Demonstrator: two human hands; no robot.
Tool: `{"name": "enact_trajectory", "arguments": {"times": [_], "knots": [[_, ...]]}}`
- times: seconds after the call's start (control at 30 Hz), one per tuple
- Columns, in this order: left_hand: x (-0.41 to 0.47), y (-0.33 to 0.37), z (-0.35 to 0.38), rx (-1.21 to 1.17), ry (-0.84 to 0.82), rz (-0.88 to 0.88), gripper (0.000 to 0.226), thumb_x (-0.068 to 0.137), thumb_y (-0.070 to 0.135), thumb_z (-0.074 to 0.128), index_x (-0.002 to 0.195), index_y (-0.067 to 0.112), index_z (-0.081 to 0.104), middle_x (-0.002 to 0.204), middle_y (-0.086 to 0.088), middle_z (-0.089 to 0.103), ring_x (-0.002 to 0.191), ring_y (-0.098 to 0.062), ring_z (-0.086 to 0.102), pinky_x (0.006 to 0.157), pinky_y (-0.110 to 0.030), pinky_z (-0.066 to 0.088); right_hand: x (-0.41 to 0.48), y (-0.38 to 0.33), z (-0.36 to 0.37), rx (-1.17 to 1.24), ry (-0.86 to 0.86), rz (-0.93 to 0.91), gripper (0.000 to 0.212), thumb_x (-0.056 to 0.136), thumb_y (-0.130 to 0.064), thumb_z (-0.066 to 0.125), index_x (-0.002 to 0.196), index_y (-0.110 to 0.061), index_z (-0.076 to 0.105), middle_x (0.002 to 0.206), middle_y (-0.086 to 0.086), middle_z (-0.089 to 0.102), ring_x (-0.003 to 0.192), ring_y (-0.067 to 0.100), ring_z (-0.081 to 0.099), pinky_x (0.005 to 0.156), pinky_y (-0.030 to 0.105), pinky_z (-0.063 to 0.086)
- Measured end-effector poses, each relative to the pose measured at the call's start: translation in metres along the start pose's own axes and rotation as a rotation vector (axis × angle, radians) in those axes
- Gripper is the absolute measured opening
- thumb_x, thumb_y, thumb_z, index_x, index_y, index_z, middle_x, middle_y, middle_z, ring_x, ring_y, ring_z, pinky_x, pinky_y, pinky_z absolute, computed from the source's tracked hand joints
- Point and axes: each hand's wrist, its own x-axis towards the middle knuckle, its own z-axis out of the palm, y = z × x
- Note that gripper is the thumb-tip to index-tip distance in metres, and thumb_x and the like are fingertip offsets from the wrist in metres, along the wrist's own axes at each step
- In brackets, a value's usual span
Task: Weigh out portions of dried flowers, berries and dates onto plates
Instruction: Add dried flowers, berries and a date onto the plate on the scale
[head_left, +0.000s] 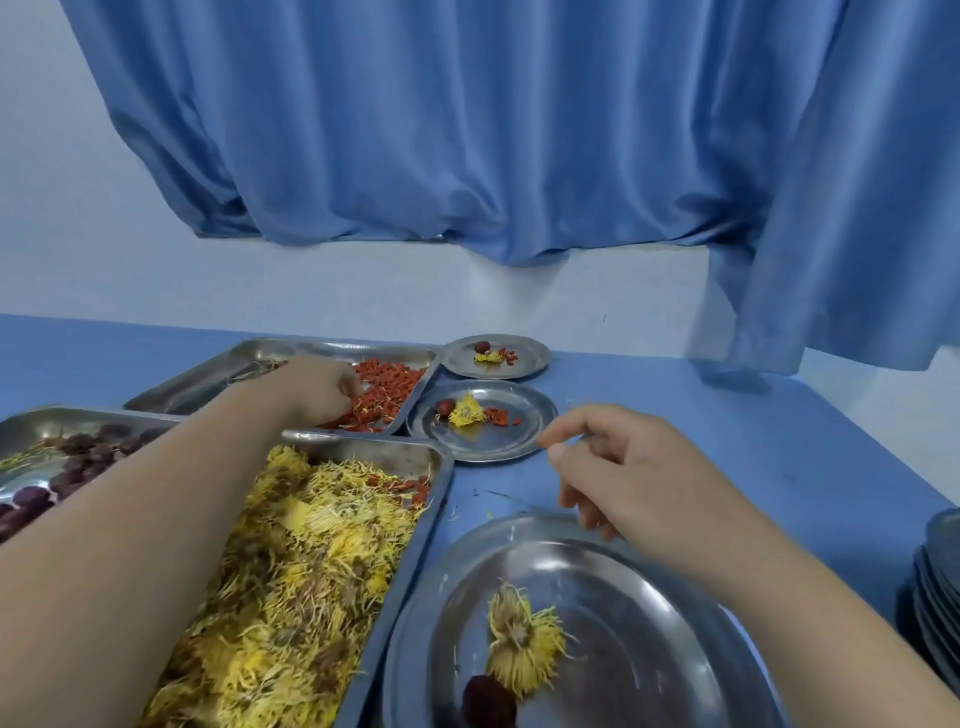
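Your left hand (317, 387) is down in the red berries (395, 387). Its fingers are curled into the heap and pinch some of them. The berries lie at the right end of a metal tray (311, 347) at the far side of the table (753, 441). Your forearm crosses over a nearer tray (434, 519), which is full of yellow dried flowers (311, 571) with a few berries in its far corner. At the left edge is a third tray (78, 414) with dark red dates (83, 457).

Your right hand (623, 467) hangs in the air above the table, between two plates. Its fingers are loosely bent, the thumb is near the first finger, and you hold nothing that I can see.

The nearest plate (675, 597) carries one flower (524, 649) and one date (488, 701) touching it. The middle plate (498, 452) is just beside the corner of the berry tray and has a date, a flower and some berries. The far plate (537, 358), behind it, has the same three things.

At the right edge is a stack of plates (937, 587). A blue curtain (467, 130) hangs on the white wall behind the table.
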Motion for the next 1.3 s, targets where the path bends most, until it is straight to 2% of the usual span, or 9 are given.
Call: {"name": "enact_trajectory", "arguments": {"times": [0.13,0.23,0.3,0.37,0.43,0.63,0.83,1.17,1.3], "knots": [[0.018,0.013,0.018,0.058,-0.113,-0.045,0.030,0.094,0.013,0.052,0.119,0.016,0.067,0.127,-0.004,0.063,0.110,-0.019,0.059,0.097,-0.032,0.044,0.001,0.006,-0.004,-0.025,0.004,-0.025,0.015,0.088,-0.029,0.054,0.088,-0.042,0.061,0.068,0.004,0.065,0.050,0.003,0.056,0.052,0.025,0.050],[0.027,0.022,0.025,0.135,-0.243,-0.082,0.029,0.097,0.022,0.048,0.108,0.009,0.072,0.115,-0.009,0.068,0.104,-0.022,0.062,0.097,-0.038,0.046,0.002,0.010,-0.004,-0.015,0.006,-0.033,0.014,0.089,-0.029,0.054,0.088,-0.041,0.062,0.066,0.005,0.063,0.051,0.006,0.053,0.053,0.026,0.050],[0.031,0.025,0.027,0.147,-0.284,-0.094,0.031,0.098,0.027,0.047,0.106,0.010,0.072,0.109,-0.007,0.069,0.098,-0.021,0.062,0.095,-0.039,0.047,0.002,0.013,-0.001,-0.029,0.009,-0.043,0.013,0.089,-0.029,0.053,0.088,-0.038,0.062,0.060,0.003,0.057,0.051,0.006,0.050,0.051,0.024,0.047],[0.032,0.028,0.027,0.145,-0.308,-0.094,0.030,0.098,0.026,0.047,0.114,0.016,0.071,0.117,-0.002,0.066,0.105,-0.020,0.060,0.099,-0.039,0.045,0.001,0.015,0.004,-0.064,0.013,-0.059,0.011,0.088,-0.029,0.053,0.086,-0.036,0.062,0.060,0.003,0.056,0.052,0.008,0.050,0.051,0.021,0.046],[0.034,0.029,0.027,0.120,-0.307,-0.092,0.029,0.096,0.020,0.049,0.117,0.020,0.070,0.120,0.002,0.064,0.108,-0.020,0.059,0.100,-0.039,0.045,0.001,0.016,0.007,-0.090,0.006,-0.069,0.011,0.088,-0.031,0.052,0.084,-0.035,0.062,0.068,0.006,0.059,0.057,0.015,0.056,0.052,0.021,0.046],[0.043,0.026,0.028,0.001,-0.280,-0.109,0.031,0.088,0.001,0.056,0.103,0.023,0.073,0.102,0.005,0.064,0.087,-0.011,0.057,0.081,-0.030,0.044,0.001,0.017,0.005,-0.085,0.019,-0.092,0.011,0.088,-0.029,0.053,0.082,-0.028,0.063,0.065,0.007,0.054,0.067,0.022,0.060,0.056,0.031,0.050],[0.045,0.027,0.029,0.001,-0.291,-0.117,0.034,0.085,-0.005,0.052,0.082,0.026,0.066,0.090,0.004,0.061,0.075,-0.012,0.056,0.055,-0.022,0.040,0.001,0.015,0.000,-0.093,0.050,-0.093,0.011,0.088,-0.025,0.054,0.082,-0.024,0.064,0.070,0.010,0.058,0.050,0.007,0.047,0.048,0.022,0.042],[0.041,0.031,0.027,0.059,-0.228,-0.119,0.021,0.086,-0.002,0.054,0.084,0.014,0.068,0.087,0.000,0.063,0.074,-0.012,0.055,0.058,-0.024,0.040,0.004,0.019,0.001,-0.159,0.115,-0.071,0.010,0.087,-0.024,0.054,0.080,-0.025,0.062,0.065,0.003,0.059,0.062,0.019,0.058,0.052,0.027,0.044],[0.042,0.027,0.025,-0.005,-0.192,-0.135,0.021,0.083,-0.005,0.054,0.086,0.010,0.068,0.092,-0.009,0.067,0.076,-0.021,0.062,0.059,-0.028,0.050,0.004,0.018,-0.002,-0.150,0.131,-0.053,0.015,0.087,-0.022,0.055,0.074,-0.020,0.064,0.066,0.005,0.059,0.062,0.018,0.057,0.053,0.025,0.044]]}}
